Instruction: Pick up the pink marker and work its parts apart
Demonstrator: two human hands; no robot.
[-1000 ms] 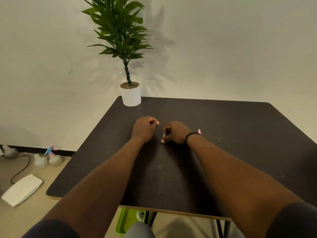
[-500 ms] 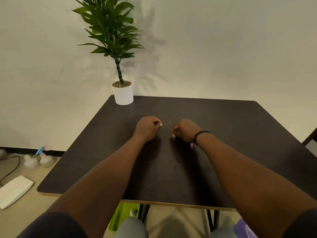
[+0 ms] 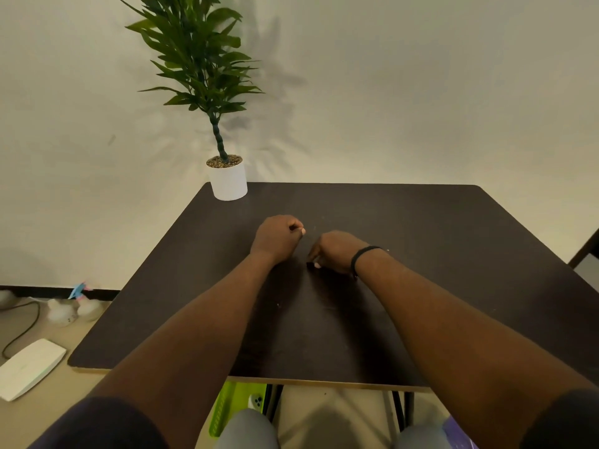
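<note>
Dark bench point(image 3: 421, 238): both hands working close together mid-top. Left hand point(image 3: 275, 238) curling, grip contents hidden. Right hand point(image 3: 334, 251) pinching tiny unclear item against bench; best keeping fingertips low, steady.

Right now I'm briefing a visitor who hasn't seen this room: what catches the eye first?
The tall green plant in its white pot at the dark table's far left corner. Next, two hands mid-table: the left hand curled, the right hand curled with fingertips at the tabletop, a black wristband on it.
</note>
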